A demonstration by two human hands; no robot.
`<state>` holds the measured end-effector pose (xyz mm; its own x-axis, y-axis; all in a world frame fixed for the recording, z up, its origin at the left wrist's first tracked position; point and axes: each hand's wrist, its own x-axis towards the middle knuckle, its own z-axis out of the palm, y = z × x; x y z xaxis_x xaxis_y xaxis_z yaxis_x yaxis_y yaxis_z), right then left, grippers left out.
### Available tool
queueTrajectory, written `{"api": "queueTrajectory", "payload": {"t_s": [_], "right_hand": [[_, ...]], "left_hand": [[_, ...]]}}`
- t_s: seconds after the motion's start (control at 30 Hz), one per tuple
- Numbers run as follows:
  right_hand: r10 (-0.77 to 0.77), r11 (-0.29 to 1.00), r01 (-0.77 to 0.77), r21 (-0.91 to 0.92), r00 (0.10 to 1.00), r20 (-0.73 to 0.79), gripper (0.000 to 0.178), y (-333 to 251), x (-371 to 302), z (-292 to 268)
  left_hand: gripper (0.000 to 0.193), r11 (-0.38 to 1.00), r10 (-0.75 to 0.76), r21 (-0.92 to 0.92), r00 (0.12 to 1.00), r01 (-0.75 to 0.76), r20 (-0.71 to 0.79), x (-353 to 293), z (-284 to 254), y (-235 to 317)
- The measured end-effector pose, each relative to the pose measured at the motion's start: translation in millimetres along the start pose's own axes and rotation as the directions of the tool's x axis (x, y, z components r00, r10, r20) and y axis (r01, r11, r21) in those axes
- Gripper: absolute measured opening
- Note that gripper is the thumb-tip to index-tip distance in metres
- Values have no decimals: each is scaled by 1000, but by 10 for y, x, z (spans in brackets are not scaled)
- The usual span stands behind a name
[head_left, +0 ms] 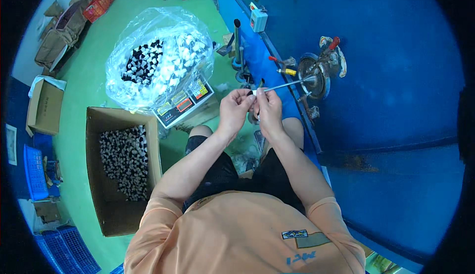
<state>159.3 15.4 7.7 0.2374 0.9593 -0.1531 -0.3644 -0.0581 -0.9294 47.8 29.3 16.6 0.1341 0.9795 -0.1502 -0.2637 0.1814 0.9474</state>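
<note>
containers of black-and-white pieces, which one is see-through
The clear plastic bag by the scale; the other, the brown cardboard box, is opaque.

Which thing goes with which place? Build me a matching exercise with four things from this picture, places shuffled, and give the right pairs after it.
Things:
1. clear bag
2. white piece
3. open cardboard box
4. thin metal rod

Places:
A. on the green floor at the person's left
B. between the round metal plate and the hands
C. on the scale
D. in the fingers of the left hand and right hand

Pairs: 1-C, 2-D, 3-A, 4-B
</note>
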Motion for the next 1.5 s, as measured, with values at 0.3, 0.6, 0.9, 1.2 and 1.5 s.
{"api": "queueTrajectory", "payload": {"t_s": [0.3,0.6,0.9,1.2,1.5], "right_hand": [[-23,997,29,-71,997,77,23,55,-79,84],[185,975,-214,67,936,298,58,40,-251,21],[221,975,-212,-61,932,286,68,104,-245,37],[200,980,-199,-24,965,168,63,128,-190,-106],[133,991,-132,-9,986,99,53,192,-181,-119]], "left_hand": [[14,986,118,141,977,-93,-180,-172,-182,135],[28,989,106,127,950,-71,-295,-601,-691,359],[17,904,-12,415,968,-97,251,-226,-440,25],[13,939,-162,-295,984,177,74,-31,-317,-27],[15,915,-193,-351,980,199,52,-18,-183,26]]}}
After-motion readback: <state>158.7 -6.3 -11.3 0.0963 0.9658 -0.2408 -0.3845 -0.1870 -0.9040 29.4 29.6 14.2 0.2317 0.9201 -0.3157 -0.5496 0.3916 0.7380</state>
